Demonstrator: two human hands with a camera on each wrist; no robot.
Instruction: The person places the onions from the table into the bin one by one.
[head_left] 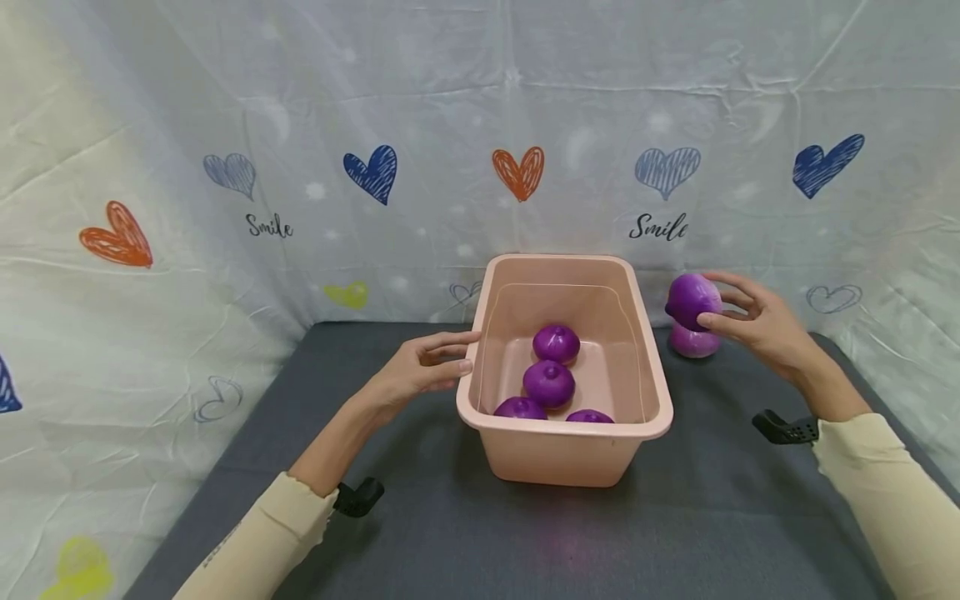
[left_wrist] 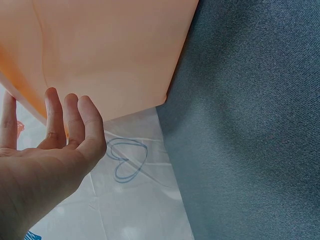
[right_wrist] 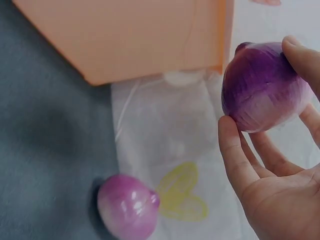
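Observation:
In the head view my right hand (head_left: 765, 325) holds a purple onion (head_left: 693, 302) above the table, to the right of a peach plastic bin (head_left: 566, 454). The right wrist view shows this onion (right_wrist: 265, 85) pinched between thumb and fingers. Below it, a second, lighter onion (right_wrist: 129, 206) rests on the table. Several purple onions (head_left: 550, 383) lie inside the bin, two partly hidden by its front rim. My left hand (head_left: 420, 362) is at the bin's left rim, fingertips touching it. Seen from the left wrist, its fingers (left_wrist: 90, 120) are loosely bent beside the bin's outer wall.
A dark grey cloth covers the table (head_left: 420, 533). Behind and at the sides hangs a pale curtain (head_left: 420, 100) printed with hearts and the word Smile. The bin stands near the table's back edge, close to the curtain.

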